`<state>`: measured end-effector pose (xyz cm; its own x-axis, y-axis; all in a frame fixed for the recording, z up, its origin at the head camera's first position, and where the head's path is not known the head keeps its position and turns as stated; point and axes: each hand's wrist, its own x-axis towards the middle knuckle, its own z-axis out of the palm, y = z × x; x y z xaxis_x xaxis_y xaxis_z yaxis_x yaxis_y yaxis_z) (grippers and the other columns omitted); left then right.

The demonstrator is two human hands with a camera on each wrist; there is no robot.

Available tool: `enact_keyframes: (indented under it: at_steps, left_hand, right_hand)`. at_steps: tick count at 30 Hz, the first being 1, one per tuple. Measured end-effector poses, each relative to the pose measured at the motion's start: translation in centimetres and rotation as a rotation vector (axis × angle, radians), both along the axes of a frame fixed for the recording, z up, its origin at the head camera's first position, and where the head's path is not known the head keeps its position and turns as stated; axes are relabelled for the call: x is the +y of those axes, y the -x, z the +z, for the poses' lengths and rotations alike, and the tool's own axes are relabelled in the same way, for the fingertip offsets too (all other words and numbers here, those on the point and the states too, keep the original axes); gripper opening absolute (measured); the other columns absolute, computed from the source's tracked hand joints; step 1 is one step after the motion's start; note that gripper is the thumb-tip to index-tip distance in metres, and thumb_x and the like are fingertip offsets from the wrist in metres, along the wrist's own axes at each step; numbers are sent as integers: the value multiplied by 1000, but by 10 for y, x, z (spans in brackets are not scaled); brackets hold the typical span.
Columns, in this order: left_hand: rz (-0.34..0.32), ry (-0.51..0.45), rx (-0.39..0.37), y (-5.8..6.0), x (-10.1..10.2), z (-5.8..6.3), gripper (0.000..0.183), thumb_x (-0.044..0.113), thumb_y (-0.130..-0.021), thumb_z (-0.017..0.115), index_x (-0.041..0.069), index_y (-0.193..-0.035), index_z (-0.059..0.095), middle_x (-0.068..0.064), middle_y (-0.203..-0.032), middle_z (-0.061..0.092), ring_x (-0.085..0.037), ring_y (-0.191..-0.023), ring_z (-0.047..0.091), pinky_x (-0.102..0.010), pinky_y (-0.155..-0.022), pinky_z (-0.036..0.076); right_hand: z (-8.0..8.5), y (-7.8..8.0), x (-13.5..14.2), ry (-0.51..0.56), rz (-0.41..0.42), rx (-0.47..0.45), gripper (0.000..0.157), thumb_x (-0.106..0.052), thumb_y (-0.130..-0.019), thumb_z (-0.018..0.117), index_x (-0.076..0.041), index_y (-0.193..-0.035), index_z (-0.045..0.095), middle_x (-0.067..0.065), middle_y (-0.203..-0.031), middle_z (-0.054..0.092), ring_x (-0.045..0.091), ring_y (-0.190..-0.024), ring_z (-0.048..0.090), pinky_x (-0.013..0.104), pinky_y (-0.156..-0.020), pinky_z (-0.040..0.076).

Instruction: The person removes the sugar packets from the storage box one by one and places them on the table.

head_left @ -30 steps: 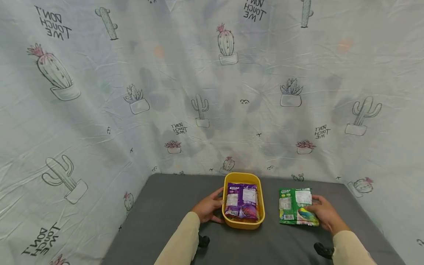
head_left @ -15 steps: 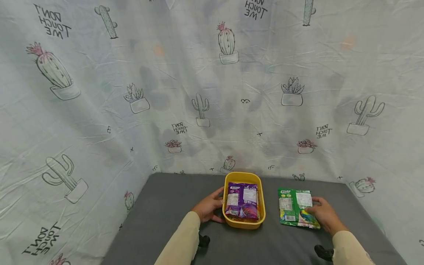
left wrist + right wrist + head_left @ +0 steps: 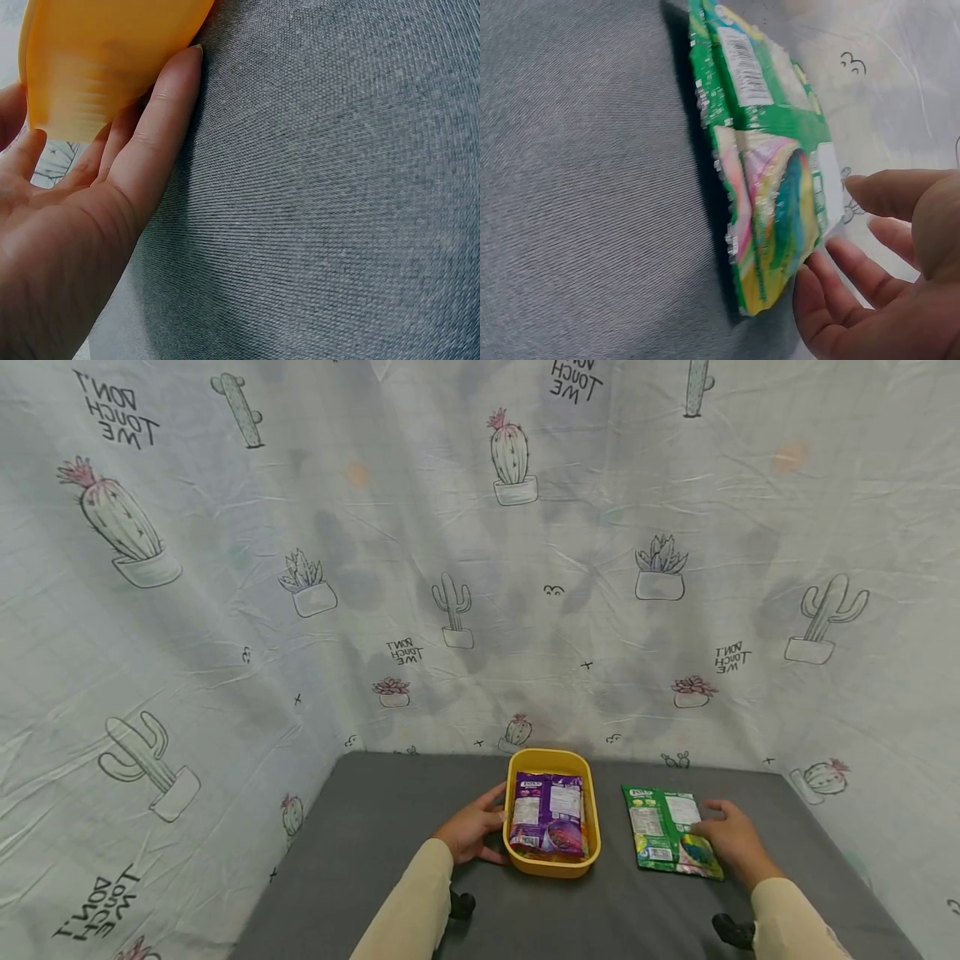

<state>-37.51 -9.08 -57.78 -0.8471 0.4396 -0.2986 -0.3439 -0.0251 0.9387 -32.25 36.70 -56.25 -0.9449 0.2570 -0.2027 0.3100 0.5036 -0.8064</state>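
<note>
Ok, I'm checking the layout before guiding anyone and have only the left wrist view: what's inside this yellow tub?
Observer: The head view shows a purple packet in it.
Operator: And where's the right hand?
Observer: At a green packet, which lies to the right of the tub.
Operator: Which edge of that packet is the hand at?
Observer: Its right edge, the side away from the tub.
</note>
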Motion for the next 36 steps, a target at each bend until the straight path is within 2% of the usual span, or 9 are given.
enact_keyframes:
  at_steps: [8,12,18,23,28,36]
  left_hand:
    - [-5,1,5,-1,-1,1,67,16,-114,58,24,-175,31,-22,-167,42,-45,-143,49,-72,-81,59]
    - [-5,-2,7,-1,-1,0,67,17,-114,59,24,-175,31,-22,-166,42,-46,-143,49,-72,-81,59]
    - [-7,-6,9,-2,-2,-1,67,17,-114,59,24,-175,31,-22,-167,41,-46,-144,48,-73,-81,58]
    - [-8,0,10,-2,-1,0,68,17,-114,60,24,-175,31,-22,-167,41,-46,-145,47,-73,-81,58]
    - [0,-1,6,-1,-1,-1,67,17,-113,60,24,-174,32,-22,-167,41,-47,-146,46,-73,-81,58]
    - [6,-13,0,0,-1,-3,68,18,-113,61,25,-174,33,-21,-167,41,-46,-146,47,-73,-80,59]
  right_hand:
    - [13,3,-5,22,28,46,72,-19,-108,65,14,-161,30,43,-140,50,56,-120,61,61,-88,56]
    - [20,2,-11,61,55,59,72,-21,-110,63,14,-162,27,42,-141,50,55,-121,62,61,-92,57]
    - [31,-2,-20,143,92,59,77,-30,-114,60,12,-166,22,43,-150,43,55,-129,58,66,-101,52]
    - [32,1,-22,231,107,30,79,-36,-116,55,9,-169,17,43,-158,34,55,-138,52,62,-103,53]
    - [34,2,-26,314,103,13,77,-37,-117,53,6,-170,16,39,-163,29,52,-138,54,55,-99,58]
    - [38,-2,-35,363,143,21,80,-35,-117,55,6,-170,13,38,-165,27,51,-138,53,54,-100,58]
